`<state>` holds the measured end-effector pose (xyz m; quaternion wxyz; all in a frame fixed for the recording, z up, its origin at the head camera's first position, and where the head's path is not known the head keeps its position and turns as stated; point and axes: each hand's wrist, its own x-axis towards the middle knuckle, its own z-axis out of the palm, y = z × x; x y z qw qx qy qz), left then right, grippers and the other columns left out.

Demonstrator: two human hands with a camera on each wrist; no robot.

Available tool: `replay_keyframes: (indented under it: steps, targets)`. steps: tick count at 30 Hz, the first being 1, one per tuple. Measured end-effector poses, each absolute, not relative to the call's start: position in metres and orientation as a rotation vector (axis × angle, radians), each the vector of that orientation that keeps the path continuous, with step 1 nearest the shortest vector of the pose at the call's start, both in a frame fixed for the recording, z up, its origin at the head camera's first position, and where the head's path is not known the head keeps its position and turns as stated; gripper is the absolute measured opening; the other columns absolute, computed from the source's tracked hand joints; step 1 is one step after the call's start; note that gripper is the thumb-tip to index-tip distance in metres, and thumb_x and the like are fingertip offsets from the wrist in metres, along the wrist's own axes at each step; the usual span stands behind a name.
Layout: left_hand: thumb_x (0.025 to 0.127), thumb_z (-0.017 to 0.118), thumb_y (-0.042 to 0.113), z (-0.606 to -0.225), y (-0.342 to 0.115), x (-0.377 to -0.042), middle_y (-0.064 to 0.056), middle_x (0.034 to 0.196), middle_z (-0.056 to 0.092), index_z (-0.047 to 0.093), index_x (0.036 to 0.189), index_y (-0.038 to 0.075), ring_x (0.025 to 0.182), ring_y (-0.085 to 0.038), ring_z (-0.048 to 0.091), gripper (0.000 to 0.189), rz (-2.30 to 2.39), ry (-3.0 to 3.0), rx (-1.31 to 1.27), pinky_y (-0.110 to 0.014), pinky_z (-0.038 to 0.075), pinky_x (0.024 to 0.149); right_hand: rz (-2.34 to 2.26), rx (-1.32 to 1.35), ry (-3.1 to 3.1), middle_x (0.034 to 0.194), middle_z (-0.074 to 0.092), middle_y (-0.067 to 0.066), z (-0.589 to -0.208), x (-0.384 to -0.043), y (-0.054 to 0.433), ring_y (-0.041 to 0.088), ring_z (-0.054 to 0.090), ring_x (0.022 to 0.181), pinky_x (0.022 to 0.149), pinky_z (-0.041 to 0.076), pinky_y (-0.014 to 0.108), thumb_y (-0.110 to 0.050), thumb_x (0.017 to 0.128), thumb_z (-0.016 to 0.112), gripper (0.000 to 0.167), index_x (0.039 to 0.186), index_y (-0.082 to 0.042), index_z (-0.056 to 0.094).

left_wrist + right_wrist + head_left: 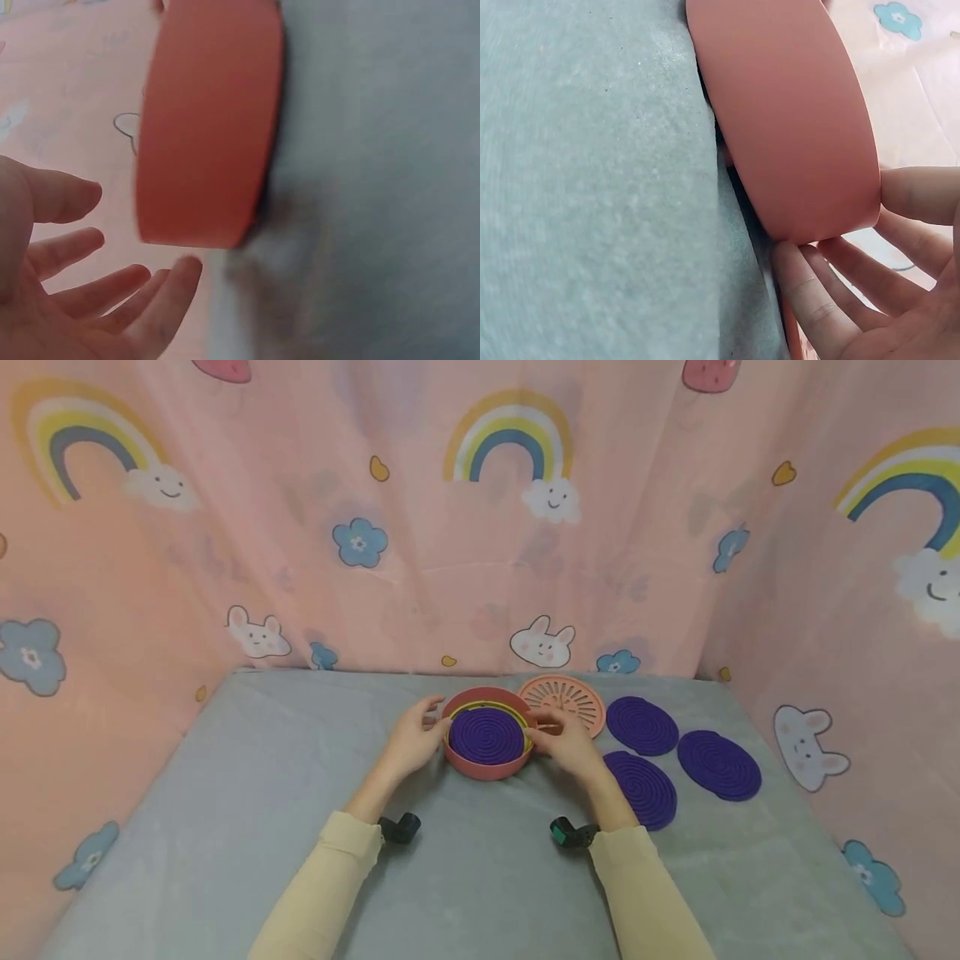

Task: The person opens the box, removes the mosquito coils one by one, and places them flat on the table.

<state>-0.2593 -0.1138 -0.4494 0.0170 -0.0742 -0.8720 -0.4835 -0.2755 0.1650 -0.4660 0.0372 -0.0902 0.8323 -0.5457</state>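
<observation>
A round pink case (487,772) sits on the table between both hands, with a yellow ring (483,703) just inside its rim. Lying in the case is a purple mosquito coil (487,735). The left hand (416,739) is at the case's left side; in the left wrist view its fingers (67,195) are spread and loosely bent, apart from the wall. On the opposite side the right hand (566,743) holds the case, its thumb (919,195) over the rim and its fingertips against the outer wall. The thumb's tip is hidden behind the rim.
Behind the right hand lies a slotted pink lid (558,693). Farther right are more purple coils (642,727) (720,766), one of them (648,789) partly covered by the right forearm. A patterned pink curtain (450,585) closes off the back and sides of the grey-covered table (480,877).
</observation>
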Motion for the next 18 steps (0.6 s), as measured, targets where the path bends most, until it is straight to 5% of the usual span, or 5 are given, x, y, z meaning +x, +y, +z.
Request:
replay_keyframes:
  steps: [18]
  targets:
    - [0.100,0.064,0.033,-0.418,-0.071,-0.287,-0.012,0.125,0.068,0.067,0.128,0.005,0.114,-0.027,0.064,0.040,-1.077,-2.838,-0.562,-0.044,0.052,0.097,-1.642,-0.279,2.569,0.137,0.060,0.019,-0.462,-0.274,0.166,0.036,0.061,0.120,0.090,0.056,0.043,-0.016,0.098,0.069,0.041,0.136,-0.002,0.062]
